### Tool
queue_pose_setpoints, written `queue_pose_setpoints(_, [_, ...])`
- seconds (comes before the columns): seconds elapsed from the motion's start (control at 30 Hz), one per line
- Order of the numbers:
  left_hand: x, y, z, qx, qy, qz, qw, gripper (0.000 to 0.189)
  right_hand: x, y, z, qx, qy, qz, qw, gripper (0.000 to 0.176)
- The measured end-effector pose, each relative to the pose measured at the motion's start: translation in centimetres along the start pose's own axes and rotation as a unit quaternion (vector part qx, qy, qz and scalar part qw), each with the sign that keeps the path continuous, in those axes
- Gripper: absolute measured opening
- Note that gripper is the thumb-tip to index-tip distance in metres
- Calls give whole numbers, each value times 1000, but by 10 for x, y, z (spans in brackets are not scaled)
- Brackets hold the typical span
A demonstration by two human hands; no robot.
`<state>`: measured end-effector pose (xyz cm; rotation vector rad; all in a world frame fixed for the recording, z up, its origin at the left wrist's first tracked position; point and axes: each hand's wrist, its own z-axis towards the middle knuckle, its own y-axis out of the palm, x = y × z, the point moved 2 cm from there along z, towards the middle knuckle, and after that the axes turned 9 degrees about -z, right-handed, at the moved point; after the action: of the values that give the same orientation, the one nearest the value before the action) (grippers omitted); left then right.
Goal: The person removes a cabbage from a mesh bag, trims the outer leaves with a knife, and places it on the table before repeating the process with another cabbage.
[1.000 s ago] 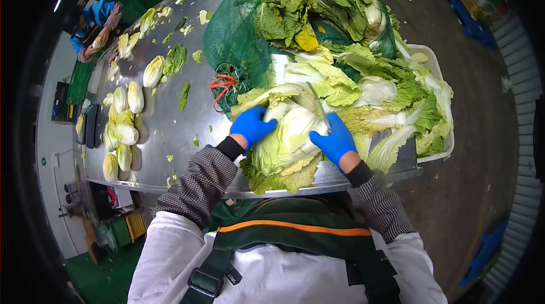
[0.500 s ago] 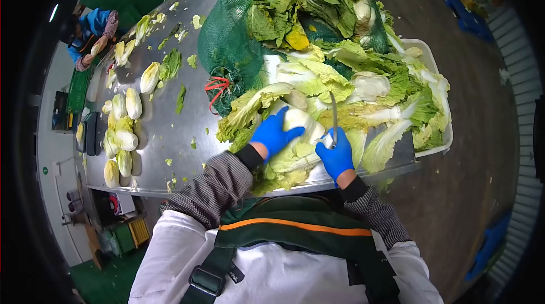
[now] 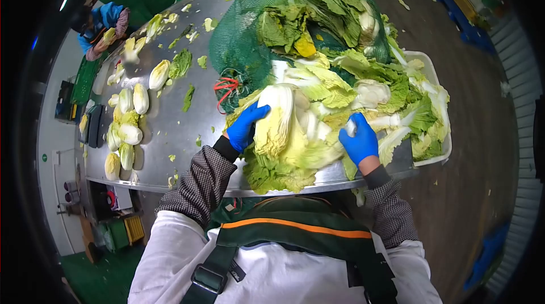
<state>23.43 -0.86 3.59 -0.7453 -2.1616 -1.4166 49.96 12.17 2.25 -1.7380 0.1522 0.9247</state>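
Note:
A napa cabbage point(image 3: 277, 116), pale yellow-green with a white base, is tilted up in my left hand point(image 3: 243, 126), whose blue-gloved fingers are closed against its left side. My right hand point(image 3: 361, 140), also in a blue glove, is curled around the knife to the right of the cabbage. A whitish end of the knife point(image 3: 351, 128) shows at the fingers; its blade cannot be made out. Loose outer leaves point(image 3: 284, 174) lie under and around the cabbage at the table's front edge.
A green mesh sack point(image 3: 235, 37) of cabbages with red ties point(image 3: 226, 86) sits behind. A white bin point(image 3: 432, 65) of leaves stands right. Trimmed cabbages point(image 3: 141, 99) line the left of the metal table point(image 3: 187, 128). A co-worker point(image 3: 105, 25) handles a cabbage at far left.
My left hand has moved left and turned the cabbage upright, away from the leaves. My right hand has shifted right, and the knife blade that stood up from it no longer shows.

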Motion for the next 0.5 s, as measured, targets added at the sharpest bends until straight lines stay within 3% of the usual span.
queue_pose_setpoints(0.1, [11, 3, -17, 53, -11, -90, 994, 50, -24, -3, 7, 12, -92, -141, 986, 58])
queue_pose_setpoints(0.13, [12, 11, -19, 38, 23, -100, 994, 51, -42, -3, 9, 78, -151, -174, 970, 68])
queue_pose_setpoints(0.23, [15, 24, -21, 14, 29, -100, 994, 54, -102, -8, 15, -58, -105, 159, 980, 73])
queue_pose_setpoints(0.27, [18, 33, -21, -7, 93, -31, 995, 61, -116, -7, 17, -60, -109, 155, 980, 72])
queue_pose_setpoints(0.37, [17, 41, -22, -3, 161, 50, 986, 68, -133, -6, 25, -69, -113, 140, 981, 68])
queue_pose_setpoints(0.5, [16, 45, -32, 7, 142, 68, 988, 71, -128, 4, 29, -94, -90, 152, 980, 60])
